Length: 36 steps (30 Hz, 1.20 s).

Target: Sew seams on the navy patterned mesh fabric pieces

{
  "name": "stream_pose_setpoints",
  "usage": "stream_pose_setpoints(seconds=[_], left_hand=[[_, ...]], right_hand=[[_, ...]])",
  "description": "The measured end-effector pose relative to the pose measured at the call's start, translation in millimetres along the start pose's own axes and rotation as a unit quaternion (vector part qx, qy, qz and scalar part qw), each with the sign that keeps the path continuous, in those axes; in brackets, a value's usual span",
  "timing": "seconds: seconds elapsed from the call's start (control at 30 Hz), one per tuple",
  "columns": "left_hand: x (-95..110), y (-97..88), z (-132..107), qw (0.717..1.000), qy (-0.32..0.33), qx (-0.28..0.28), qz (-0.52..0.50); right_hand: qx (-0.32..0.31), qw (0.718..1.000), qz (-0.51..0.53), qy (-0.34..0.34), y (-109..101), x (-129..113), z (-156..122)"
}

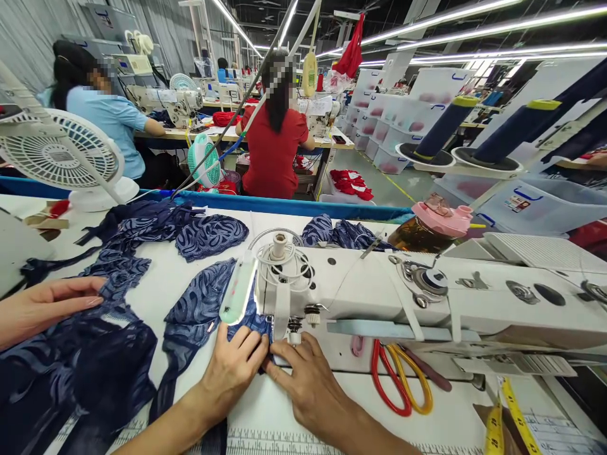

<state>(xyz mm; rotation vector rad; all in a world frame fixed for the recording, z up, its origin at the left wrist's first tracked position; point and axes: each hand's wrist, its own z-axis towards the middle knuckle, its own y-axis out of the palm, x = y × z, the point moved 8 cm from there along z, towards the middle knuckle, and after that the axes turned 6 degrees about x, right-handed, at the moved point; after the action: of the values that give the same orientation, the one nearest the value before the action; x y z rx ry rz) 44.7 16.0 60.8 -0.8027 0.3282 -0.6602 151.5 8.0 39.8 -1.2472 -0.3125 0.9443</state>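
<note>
My left hand (233, 370) rests on a navy lace piece (199, 313) on the white table, its fingers curled and closed on the cloth just left of the needle. My right hand (310, 382) meets it from the right, fingertips pinched on the same cloth under the presser foot (294, 335) of the white sewing machine (427, 297). Both hands touch at the fingertips. The needle itself is hidden behind the machine head and its small lamp (238, 292).
Another person's hand (45, 309) lies flat on a heap of navy lace (95, 366) at the left. More lace pieces (208, 235) lie behind. Red and yellow scissors (401, 379) sit under the machine arm. A white fan (61, 155) stands far left; two people sew beyond the blue edge.
</note>
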Motion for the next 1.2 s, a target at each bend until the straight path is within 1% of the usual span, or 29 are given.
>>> stream_pose_setpoints(seconds=[0.07,0.17,0.27,0.33,0.47,0.53,0.67,0.77,0.87,0.97,1.1,1.2], left_hand=[[-5,1.5,5,1.0,0.015,-0.008,-0.001],[-6,4.3,14,0.999,0.027,-0.025,0.011],[-3,6.8,11,0.999,-0.009,-0.045,0.028],[-3,3.9,3,0.998,-0.037,-0.037,0.019],[-10,-6.0,-6,0.995,-0.072,-0.006,-0.068],[-11,-6.8,-4,0.995,-0.061,-0.011,-0.08],[-1,-3.1,-1,0.998,-0.02,-0.029,-0.047],[3,-2.2,-2,0.999,-0.001,-0.019,-0.036],[-1,-0.6,0,1.0,0.013,-0.005,-0.022],[-6,6.5,5,1.0,0.021,-0.012,-0.011],[-15,16.0,5,0.999,-0.017,-0.047,-0.022],[-19,12.2,0,0.996,-0.058,-0.039,-0.061]], right_hand=[[-0.01,1.0,-0.011,0.005,3,1,2],[-0.016,1.0,-0.025,0.009,4,1,6],[-0.006,1.0,-0.028,0.006,2,-1,6],[0.002,1.0,-0.019,0.0,0,-3,3],[0.004,1.0,-0.005,-0.006,2,-5,0],[0.001,1.0,0.0,-0.002,3,-5,1],[0.003,1.0,0.015,-0.002,1,-7,0],[0.009,1.0,0.012,-0.007,0,-9,-2],[0.017,1.0,-0.004,-0.005,0,-7,-1],[0.013,1.0,-0.024,0.007,1,-3,4],[0.003,1.0,-0.029,0.006,3,-1,8],[0.012,0.999,-0.036,0.003,5,-2,6]])
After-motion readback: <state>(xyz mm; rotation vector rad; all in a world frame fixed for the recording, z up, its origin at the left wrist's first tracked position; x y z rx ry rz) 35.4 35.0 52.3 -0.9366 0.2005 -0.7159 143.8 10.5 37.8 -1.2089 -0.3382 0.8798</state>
